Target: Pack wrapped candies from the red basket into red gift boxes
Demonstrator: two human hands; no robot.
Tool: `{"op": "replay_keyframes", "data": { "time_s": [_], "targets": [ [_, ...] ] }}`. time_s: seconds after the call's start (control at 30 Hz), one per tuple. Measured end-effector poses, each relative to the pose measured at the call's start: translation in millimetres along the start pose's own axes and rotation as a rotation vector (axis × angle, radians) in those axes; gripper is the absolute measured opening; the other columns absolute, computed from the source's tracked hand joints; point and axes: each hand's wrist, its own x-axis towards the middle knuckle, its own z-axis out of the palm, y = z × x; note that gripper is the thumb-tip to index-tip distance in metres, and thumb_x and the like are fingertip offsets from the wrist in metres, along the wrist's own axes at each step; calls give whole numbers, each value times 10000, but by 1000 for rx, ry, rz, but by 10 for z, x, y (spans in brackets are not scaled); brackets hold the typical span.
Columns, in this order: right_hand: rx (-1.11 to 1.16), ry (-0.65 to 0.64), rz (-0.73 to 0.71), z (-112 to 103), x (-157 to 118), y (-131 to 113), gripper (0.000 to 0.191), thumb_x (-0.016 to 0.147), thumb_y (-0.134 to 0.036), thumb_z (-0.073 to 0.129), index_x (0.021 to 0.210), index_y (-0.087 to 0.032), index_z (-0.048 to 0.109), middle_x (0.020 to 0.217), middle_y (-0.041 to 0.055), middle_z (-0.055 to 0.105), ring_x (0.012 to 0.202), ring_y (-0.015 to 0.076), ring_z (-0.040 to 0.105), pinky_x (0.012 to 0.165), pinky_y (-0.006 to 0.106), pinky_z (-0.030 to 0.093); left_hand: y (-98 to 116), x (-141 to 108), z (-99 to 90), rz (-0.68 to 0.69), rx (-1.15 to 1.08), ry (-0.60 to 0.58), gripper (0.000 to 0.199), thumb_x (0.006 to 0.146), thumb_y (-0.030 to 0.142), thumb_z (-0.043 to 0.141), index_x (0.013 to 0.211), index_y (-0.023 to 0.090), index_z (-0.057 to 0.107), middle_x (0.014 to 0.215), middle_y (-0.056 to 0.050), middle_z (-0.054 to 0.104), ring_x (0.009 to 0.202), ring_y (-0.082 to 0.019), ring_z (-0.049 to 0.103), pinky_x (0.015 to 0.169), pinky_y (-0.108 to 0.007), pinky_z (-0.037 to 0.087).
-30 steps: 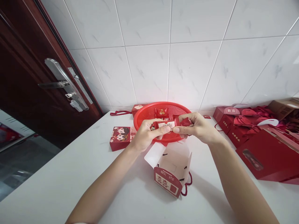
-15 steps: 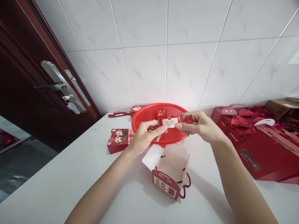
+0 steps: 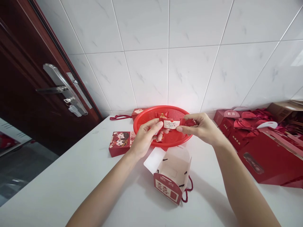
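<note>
Above the red basket [image 3: 176, 137], left hand [image 3: 145, 137] and right hand [image 3: 203, 127], nearly closed, pinch opposite ends of a wrapped packet [image 3: 171, 125]; nearer, the gift box [image 3: 172, 180] stands open, its filling and closing apparently undone

A red, white-labelled packet [image 3: 171, 124] is held nearly level in mid-air.

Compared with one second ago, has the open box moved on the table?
No, it appears not. The open box sits in the same place below the wall seam; box and seam shift together slightly with the view.
</note>
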Motion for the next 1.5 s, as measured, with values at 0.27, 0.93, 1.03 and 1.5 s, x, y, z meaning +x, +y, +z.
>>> {"op": "replay_keyframes", "data": {
  "time_s": [0.27, 0.93, 1.03, 1.5],
  "targets": [
    [-61, -38, -25, -16, 14, 13, 202, 755, -343, 796, 866, -187, 731, 824, 30, 687, 654, 134, 537, 569, 263, 419, 65, -23, 18, 2, 35, 41, 209, 790, 303, 703, 946, 208, 805, 568, 31, 540, 535, -97, 445, 552, -251, 371],
    [-27, -10, -30, -2, 2, -29, 210, 736, -228, 744, 936, -188, 696, 771, -8, 610, 642, 115, 489, 580, 266, 416, -7, -75, -17, 161, 268, 163, 287, 747, 278, 842, 1027, 234, 800, 1146, -62, 740, 1054, -227, 672, 848, -293, 552],
    [-15, -8, -12, -16, -4, -14, 231, 735, -241, 749, 953, -180, 702, 704, -26, 567, 618, 113, 464, 557, 266, 388, -10, -73, -23, 182, 281, 153, 290, 764, 283, 835, 1048, 237, 796, 1148, -58, 744, 1075, -229, 675, 900, -308, 553],
    [337, -57, 69, -66, -49, 26, 235, 767, -227, 736, 987, -165, 681, 646, -58, 487, 559, 94, 407, 550, 275, 344, 19, -76, 3, 250, 338, 148, 248, 781, 279, 810, 1026, 244, 794, 1097, -35, 762, 1074, -233, 695, 985, -353, 548]
  ]
}}
